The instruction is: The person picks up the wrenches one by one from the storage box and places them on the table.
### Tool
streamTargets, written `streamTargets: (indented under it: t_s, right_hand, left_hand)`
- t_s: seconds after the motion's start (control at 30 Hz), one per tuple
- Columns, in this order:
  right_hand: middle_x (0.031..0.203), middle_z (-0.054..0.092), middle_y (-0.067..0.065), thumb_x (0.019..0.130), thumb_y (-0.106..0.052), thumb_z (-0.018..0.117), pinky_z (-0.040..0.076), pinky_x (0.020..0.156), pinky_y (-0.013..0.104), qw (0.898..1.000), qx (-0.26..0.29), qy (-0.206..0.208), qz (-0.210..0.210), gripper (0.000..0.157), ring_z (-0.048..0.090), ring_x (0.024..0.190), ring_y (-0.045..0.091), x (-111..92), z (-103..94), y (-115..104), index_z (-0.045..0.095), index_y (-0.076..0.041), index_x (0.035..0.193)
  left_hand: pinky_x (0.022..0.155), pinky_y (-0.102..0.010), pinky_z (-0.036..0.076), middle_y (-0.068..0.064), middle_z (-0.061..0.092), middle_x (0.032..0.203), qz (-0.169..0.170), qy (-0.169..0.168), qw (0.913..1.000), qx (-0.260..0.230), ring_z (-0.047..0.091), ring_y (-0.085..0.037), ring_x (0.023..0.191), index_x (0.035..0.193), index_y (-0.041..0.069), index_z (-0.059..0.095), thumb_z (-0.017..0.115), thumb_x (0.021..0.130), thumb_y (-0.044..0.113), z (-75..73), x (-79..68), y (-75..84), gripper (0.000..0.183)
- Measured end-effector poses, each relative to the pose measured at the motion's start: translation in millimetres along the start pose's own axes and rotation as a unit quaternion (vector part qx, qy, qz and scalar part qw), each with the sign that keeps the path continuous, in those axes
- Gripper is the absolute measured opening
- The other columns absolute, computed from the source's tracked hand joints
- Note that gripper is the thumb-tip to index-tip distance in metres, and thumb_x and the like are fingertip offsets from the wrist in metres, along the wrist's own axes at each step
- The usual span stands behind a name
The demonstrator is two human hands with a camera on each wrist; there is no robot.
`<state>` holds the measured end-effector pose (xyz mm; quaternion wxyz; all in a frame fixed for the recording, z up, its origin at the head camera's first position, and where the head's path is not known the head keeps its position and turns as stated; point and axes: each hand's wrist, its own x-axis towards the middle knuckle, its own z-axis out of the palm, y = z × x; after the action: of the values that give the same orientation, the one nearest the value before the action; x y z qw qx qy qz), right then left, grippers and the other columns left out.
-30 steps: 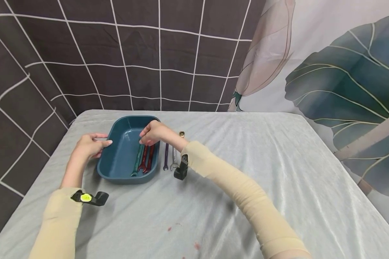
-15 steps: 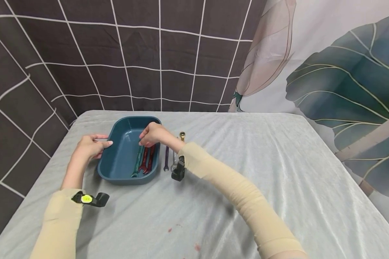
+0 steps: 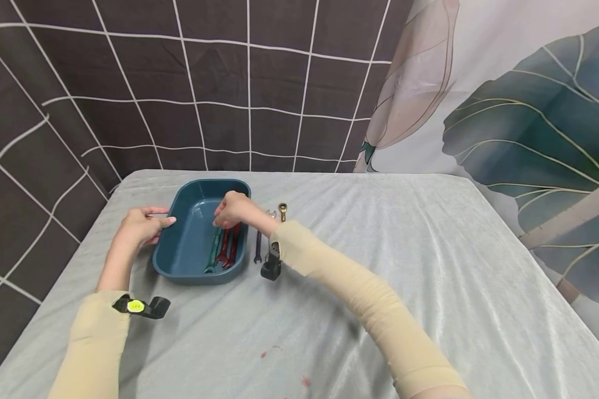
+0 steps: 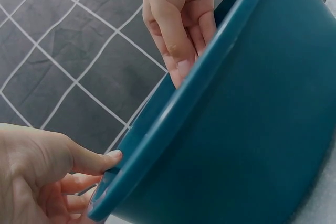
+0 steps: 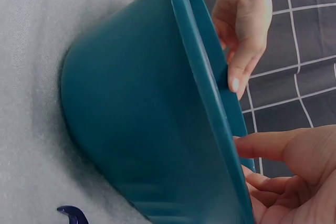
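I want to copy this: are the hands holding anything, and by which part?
The left hand pinches the oblong blue plastic bin by its left rim. Whether the right hand, inside it, holds anything is hidden.

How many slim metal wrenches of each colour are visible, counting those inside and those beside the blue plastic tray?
Green slim metal wrench: 1
Red slim metal wrenches: 2
Purple slim metal wrench: 1
Silver slim metal wrench: 1
Gold slim metal wrench: 1
Total visible: 6

My head view has soft, even light, slight glare in the bin (image 3: 182, 244) and faint shadows on the surface (image 3: 359, 221). My wrist views look dimmer.
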<state>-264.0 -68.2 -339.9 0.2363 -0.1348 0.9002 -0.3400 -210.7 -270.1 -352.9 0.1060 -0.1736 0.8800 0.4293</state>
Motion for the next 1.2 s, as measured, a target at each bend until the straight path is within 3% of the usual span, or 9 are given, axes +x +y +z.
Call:
streamTargets:
  t_s: [0.2,0.33,0.57,0.77,1.0,1.2]
  right_hand:
    - [0.079,0.070,0.000,0.083,-0.014,0.075,0.054,0.073,0.025,0.999,-0.047,0.021,-0.002,0.011,0.066,0.065,0.009,3,4.3,-1,0.071,-0.008,0.090]
    - [0.074,0.068,-0.002,0.083,-0.016,0.076,0.051,0.064,0.022,0.998,-0.063,0.027,0.004,0.009,0.067,0.065,0.008,6,7.0,-1,0.068,-0.011,0.082]
    - [0.068,0.068,-0.001,0.082,-0.019,0.076,0.047,0.056,0.019,0.995,-0.096,0.026,0.011,0.023,0.068,0.065,0.011,8,11.6,-4,0.060,-0.014,0.066]
    - [0.069,0.068,0.001,0.082,-0.018,0.075,0.054,0.062,0.021,0.994,-0.103,0.015,0.027,0.013,0.069,0.064,0.011,11,15.2,-5,0.067,-0.009,0.082]
    - [0.076,0.066,0.003,0.083,-0.017,0.075,0.055,0.062,0.020,0.993,-0.110,0.010,0.041,0.023,0.069,0.063,0.011,14,18.7,-6,0.063,-0.006,0.100]
    - [0.083,0.065,0.004,0.083,-0.017,0.074,0.054,0.058,0.019,0.990,-0.129,0.019,0.052,0.028,0.069,0.062,0.010,18,21.7,-7,0.063,-0.005,0.106]
  left_hand:
    - [0.058,-0.024,0.047,0.002,0.047,0.075,0.000,0.001,1.0000,0.003,0.046,-0.007,0.063,0.141,0.000,0.044,0.059,0.095,0.023,0.0,0.0,-0.5,0.054]
    - [0.059,-0.024,0.047,0.002,0.046,0.072,0.000,0.003,1.0000,0.007,0.046,-0.007,0.063,0.141,0.001,0.045,0.058,0.095,0.023,-0.2,0.0,-0.3,0.052]
    - [0.058,-0.024,0.047,0.000,0.047,0.078,0.002,0.004,1.0000,0.005,0.047,-0.007,0.065,0.141,0.000,0.044,0.059,0.095,0.024,0.4,1.3,-0.6,0.054]
    - [0.058,-0.023,0.047,0.002,0.047,0.074,0.002,0.004,1.0000,0.007,0.047,-0.007,0.065,0.140,0.000,0.045,0.058,0.096,0.023,0.9,0.3,-0.7,0.052]
    - [0.058,-0.023,0.047,0.002,0.048,0.077,0.004,0.000,1.0000,0.003,0.047,-0.007,0.067,0.140,-0.001,0.044,0.059,0.095,0.024,0.3,-0.5,-1.3,0.054]
    - [0.059,-0.023,0.047,-0.002,0.049,0.084,0.002,0.003,1.0000,0.004,0.047,-0.008,0.068,0.140,0.000,0.045,0.059,0.096,0.024,0.8,0.0,-1.0,0.053]
